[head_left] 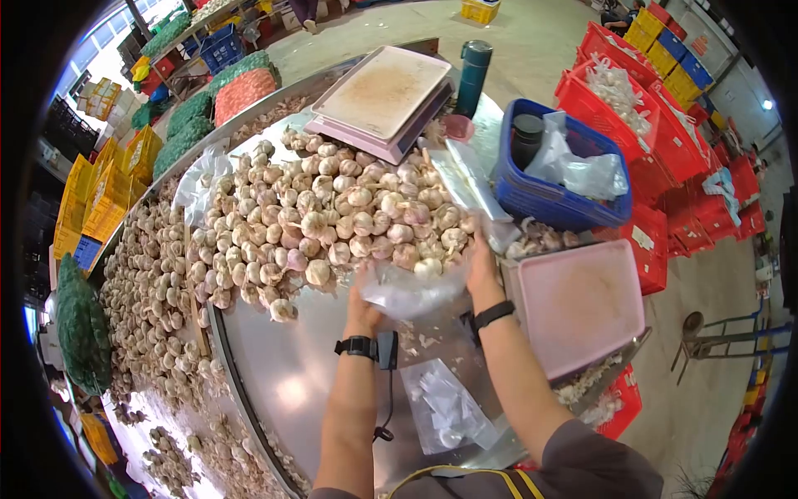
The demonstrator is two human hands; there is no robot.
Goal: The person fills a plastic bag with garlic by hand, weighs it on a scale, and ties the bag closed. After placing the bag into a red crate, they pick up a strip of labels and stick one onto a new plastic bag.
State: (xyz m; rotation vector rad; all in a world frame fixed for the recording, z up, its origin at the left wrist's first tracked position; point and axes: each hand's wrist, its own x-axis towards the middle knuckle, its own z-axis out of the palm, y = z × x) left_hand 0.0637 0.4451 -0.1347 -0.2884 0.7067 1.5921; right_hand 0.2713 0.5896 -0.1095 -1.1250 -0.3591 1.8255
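A clear plastic bag (411,291) is stretched between my two hands at the near edge of a large garlic pile (332,204). My left hand (363,291) is at the bag's left side, its fingers partly hidden by the plastic. My right hand (482,262) is at the bag's right side, close to the garlic, with its fingertips hard to make out. Below the hands, another clear bag (445,407) with white pieces inside lies flat on the metal table (307,358).
A scale (386,91) and a green bottle (474,79) stand behind the garlic. To the right are a blue basket (557,200), a pink tray (582,308) and red crates (644,241). More garlic (158,283) lies left of the metal rim.
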